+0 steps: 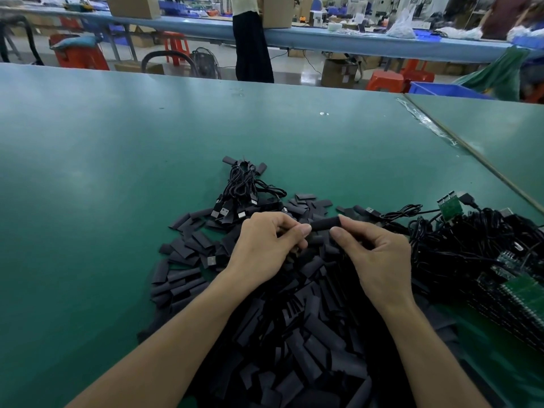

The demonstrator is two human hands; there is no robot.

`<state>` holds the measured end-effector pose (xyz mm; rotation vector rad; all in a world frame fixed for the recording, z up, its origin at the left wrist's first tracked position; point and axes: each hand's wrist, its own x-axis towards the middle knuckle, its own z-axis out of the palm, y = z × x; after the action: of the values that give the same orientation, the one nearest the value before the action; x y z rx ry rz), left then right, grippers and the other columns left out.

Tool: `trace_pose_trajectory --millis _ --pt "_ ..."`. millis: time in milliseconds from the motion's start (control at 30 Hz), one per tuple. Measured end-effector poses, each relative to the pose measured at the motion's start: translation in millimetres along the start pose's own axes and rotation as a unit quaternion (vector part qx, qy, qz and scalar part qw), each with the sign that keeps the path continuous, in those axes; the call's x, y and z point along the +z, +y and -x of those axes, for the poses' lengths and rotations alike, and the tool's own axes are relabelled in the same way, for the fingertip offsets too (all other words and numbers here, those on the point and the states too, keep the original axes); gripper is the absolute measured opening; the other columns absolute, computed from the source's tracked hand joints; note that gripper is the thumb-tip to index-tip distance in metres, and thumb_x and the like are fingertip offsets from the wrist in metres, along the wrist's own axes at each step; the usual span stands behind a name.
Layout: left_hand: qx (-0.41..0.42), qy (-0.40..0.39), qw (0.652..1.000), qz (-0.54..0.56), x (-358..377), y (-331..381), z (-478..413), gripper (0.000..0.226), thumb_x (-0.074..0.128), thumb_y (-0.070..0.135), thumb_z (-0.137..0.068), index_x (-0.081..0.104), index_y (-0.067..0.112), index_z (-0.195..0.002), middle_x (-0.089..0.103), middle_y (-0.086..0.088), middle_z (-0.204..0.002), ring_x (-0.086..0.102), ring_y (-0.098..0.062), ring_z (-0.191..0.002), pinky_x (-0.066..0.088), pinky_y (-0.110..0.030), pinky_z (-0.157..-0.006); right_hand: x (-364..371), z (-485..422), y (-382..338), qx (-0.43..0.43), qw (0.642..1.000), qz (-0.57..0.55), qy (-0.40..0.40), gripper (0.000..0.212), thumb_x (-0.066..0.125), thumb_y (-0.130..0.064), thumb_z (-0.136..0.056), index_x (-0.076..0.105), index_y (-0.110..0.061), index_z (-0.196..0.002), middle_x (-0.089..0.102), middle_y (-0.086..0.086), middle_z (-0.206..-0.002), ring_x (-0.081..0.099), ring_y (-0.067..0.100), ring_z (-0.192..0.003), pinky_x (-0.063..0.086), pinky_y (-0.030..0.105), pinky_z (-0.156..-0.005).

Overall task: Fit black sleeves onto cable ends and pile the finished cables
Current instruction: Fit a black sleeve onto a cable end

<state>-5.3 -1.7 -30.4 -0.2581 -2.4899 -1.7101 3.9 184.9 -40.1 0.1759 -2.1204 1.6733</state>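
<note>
One sleeve is held between my two hands, just above the heap of loose sleeves. My right hand pinches its right end between thumb and forefinger, and my left hand grips its left end, fingers curled. Beyond the left hand lies a bundle of cables. At right sits a tangle of cables with green boards, all on the green table.

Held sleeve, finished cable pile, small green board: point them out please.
held sleeve (325, 223), head view, middle of the tube.
finished cable pile (243, 184), head view, its coiled wires.
small green board (449, 207), head view, its flat face.
</note>
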Motion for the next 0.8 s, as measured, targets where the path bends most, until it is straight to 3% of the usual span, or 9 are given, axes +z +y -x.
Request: trace_pose_trajectory --millis 133,233,400,500,567,700,800 --pt "-0.006 0.008 1.000 0.007 1.7 0.2 0.5 0.017 0.071 0.029 -0.093 0.071 0.028 -0.075 0.074 0.012 -0.070 0.069 -0.005 -0.062 0.056 -0.018 -0.064 0.8 1.3 2.1 -0.008 0.999 0.033 -0.036 0.036 0.081 -0.028 -0.078 0.069 -0.040 -0.109 0.076 -0.017 -0.088 0.070 0.004 -0.079 0.052 0.012 -0.074" --pt "-0.010 0.004 1.000 -0.002 3.0 -0.9 1.5 0.015 0.072 0.030 -0.091 0.071 0.029 -0.076 0.074 0.012 -0.069 0.069 -0.004 -0.064 0.057 -0.022 -0.068 2.0 1.5 1.0 -0.015 0.998 0.046 -0.049 0.040 0.081 -0.025 -0.079 0.067 -0.036 -0.115 0.075 -0.013 -0.089 0.066 0.005 -0.078 0.052 0.015 -0.077" --pt "-0.013 -0.001 1.000 -0.009 3.4 -0.5 3.4 0.015 0.072 0.030 -0.091 0.071 0.029 -0.076 0.073 0.012 -0.068 0.069 -0.005 -0.064 0.058 -0.029 -0.070 1.8 2.6 -4.6 -0.016 0.997 0.056 -0.051 0.043 0.075 -0.041 -0.073 0.071 -0.029 -0.113 0.072 -0.025 -0.090 0.069 -0.003 -0.087 0.050 0.009 -0.080" --pt "-0.012 -0.004 0.999 -0.036 4.1 0.0 4.7 0.016 0.071 0.034 -0.091 0.071 0.029 -0.076 0.073 0.015 -0.069 0.070 -0.010 -0.067 0.059 -0.040 -0.073 1.8 1.8 -2.2 -0.011 0.997 0.061 -0.054 0.039 0.080 -0.032 -0.076 0.073 -0.022 -0.113 0.072 -0.029 -0.086 0.069 -0.006 -0.084 0.049 0.006 -0.077" --pt "-0.011 -0.004 0.999 -0.039 4.9 0.8 6.4 0.016 0.071 0.036 -0.091 0.071 0.029 -0.076 0.073 0.016 -0.069 0.069 -0.005 -0.065 0.058 -0.040 -0.071 2.1 1.6 -0.6 -0.014 0.995 0.076 -0.061 0.037 0.082 -0.024 -0.078 0.073 -0.022 -0.113 0.070 -0.032 -0.086 0.068 -0.006 -0.080 0.047 0.005 -0.074" --pt "-0.010 -0.002 0.998 -0.063 7.3 2.6 7.7 0.016 0.071 0.038 -0.091 0.071 0.031 -0.076 0.072 0.019 -0.069 0.063 -0.003 -0.060 0.058 -0.046 -0.071 1.9 1.6 0.8 0.003 0.998 0.034 -0.044 0.026 0.081 -0.020 -0.081 0.073 -0.035 -0.101 0.074 -0.017 -0.085 0.071 0.002 -0.077 0.052 0.011 -0.072" --pt "0.014 0.003 0.997 -0.072 7.6 5.6 7.4 0.012 0.073 0.037 -0.090 0.073 0.030 -0.081 0.072 0.018 -0.073 0.066 -0.001 -0.068 0.058 -0.044 -0.073 0.6 0.5 0.2 0.032 0.999 -0.024 -0.031 0.021 0.079 -0.011 -0.083 0.072 -0.029 -0.091 0.075 -0.007 -0.082 0.071 0.007 -0.074 0.054 0.015 -0.067"
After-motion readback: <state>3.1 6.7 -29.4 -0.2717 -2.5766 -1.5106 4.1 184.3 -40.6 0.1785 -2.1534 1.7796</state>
